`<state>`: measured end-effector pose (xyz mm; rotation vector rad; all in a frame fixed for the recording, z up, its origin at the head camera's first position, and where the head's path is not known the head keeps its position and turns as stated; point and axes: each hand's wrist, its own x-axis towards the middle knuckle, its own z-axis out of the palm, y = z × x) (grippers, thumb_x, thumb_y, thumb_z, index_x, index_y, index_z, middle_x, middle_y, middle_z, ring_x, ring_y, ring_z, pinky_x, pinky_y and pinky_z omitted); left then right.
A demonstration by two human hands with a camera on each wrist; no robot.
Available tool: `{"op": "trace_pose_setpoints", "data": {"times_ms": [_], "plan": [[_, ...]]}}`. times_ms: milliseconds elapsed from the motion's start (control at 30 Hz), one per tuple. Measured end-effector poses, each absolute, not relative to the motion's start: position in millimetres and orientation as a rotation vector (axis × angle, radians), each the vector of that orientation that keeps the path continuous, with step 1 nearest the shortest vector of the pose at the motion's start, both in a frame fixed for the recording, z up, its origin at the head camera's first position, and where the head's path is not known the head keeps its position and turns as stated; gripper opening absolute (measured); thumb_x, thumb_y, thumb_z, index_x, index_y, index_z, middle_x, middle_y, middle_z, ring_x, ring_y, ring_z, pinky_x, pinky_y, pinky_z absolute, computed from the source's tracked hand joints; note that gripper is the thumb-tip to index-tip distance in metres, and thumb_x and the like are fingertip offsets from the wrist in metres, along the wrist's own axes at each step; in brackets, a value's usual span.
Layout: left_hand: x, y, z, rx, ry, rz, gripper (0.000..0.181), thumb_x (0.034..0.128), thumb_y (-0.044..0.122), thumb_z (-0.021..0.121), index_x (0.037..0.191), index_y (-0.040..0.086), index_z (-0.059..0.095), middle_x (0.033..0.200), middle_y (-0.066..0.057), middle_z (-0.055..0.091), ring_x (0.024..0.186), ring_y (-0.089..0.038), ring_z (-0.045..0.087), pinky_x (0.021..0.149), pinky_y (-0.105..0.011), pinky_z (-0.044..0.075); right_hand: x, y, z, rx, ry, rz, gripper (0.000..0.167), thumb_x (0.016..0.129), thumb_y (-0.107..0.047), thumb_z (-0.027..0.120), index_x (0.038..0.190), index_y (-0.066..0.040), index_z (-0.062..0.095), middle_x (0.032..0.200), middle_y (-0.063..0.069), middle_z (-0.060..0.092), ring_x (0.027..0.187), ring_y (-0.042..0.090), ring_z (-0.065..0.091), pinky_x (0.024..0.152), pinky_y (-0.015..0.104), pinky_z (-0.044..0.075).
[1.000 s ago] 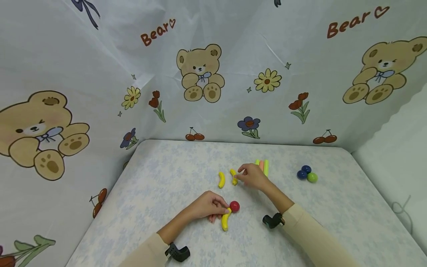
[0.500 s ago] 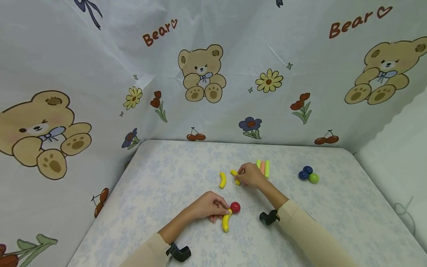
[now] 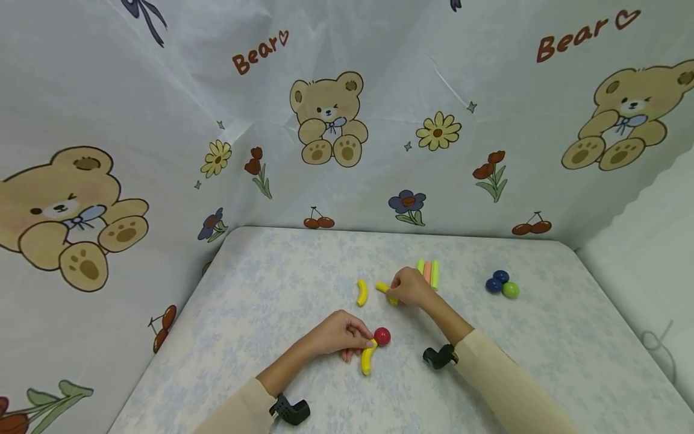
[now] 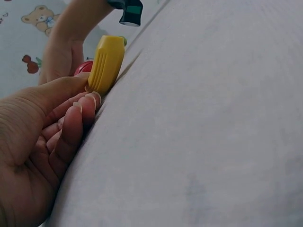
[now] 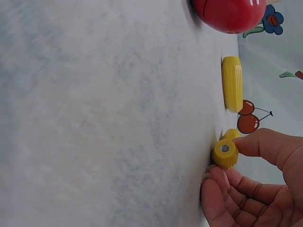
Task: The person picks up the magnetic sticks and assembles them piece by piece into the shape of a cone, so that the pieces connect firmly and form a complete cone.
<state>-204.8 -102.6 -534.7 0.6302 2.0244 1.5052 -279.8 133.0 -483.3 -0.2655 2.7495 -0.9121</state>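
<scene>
In the head view my left hand (image 3: pixel 341 333) pinches the upper end of a yellow toy banana (image 3: pixel 366 360) between thumb and fingers. A round red ball (image 3: pixel 382 336) lies right beside that end. Farther back, my right hand (image 3: pixel 410 287) pinches a second toy banana (image 3: pixel 382 287), which lies slanted and is partly covered by the fingertips. The right wrist view shows a round end with a small grey spot on this banana (image 5: pixel 225 153). Left of it lies a third toy banana (image 3: pixel 362 293), touched by neither hand.
Behind the right hand stand side by side two yellow-green sticks (image 3: pixel 435 275) and an orange one (image 3: pixel 427 272). Two dark blue pieces (image 3: pixel 493 285) and a green one (image 3: pixel 511 290) sit together at the right. A printed bear curtain (image 3: pixel 374 193) hangs behind the table (image 3: pixel 260 289).
My right fingers have closed on the second toy banana and turned it, its near end swinging to the right. My left hand and its banana have stayed nearly still.
</scene>
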Motion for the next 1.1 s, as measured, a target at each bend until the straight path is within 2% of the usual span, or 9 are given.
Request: {"op": "trace_pose_setpoints", "data": {"times_ms": [533,900,1100], "plan": [[-204,-104,-533,0.631,2.061,1.471,0.010,0.0886,0.025,0.082,0.096,0.018,0.081,0.067,-0.006,0.069,0.043,-0.011,0.055,0.042,-0.021,0.047,-236,169,-480,-0.336,2.669,-1.137,0.011,0.086,-0.008,0.078,0.088,-0.001,0.069,0.068,0.003,0.062,0.055,0.014,0.059,0.052,0.028,0.050],[-203,-102,-533,0.676,2.086,1.458,0.007,0.0910,0.024,0.079,0.095,0.019,0.079,0.063,-0.003,0.066,0.042,-0.011,0.055,0.042,-0.021,0.045,-201,179,-476,-0.361,2.587,-1.176,0.012,0.086,-0.008,0.079,0.085,-0.004,0.067,0.067,0.002,0.060,0.056,0.015,0.056,0.052,0.027,0.047],[-203,-101,-535,0.682,2.079,1.456,0.007,0.0912,0.025,0.079,0.095,0.019,0.079,0.063,-0.003,0.066,0.042,-0.012,0.055,0.042,-0.021,0.046,-195,179,-482,-0.385,2.556,-1.189,0.013,0.086,-0.008,0.079,0.084,-0.005,0.066,0.067,0.001,0.060,0.056,0.014,0.056,0.051,0.026,0.047]]}}
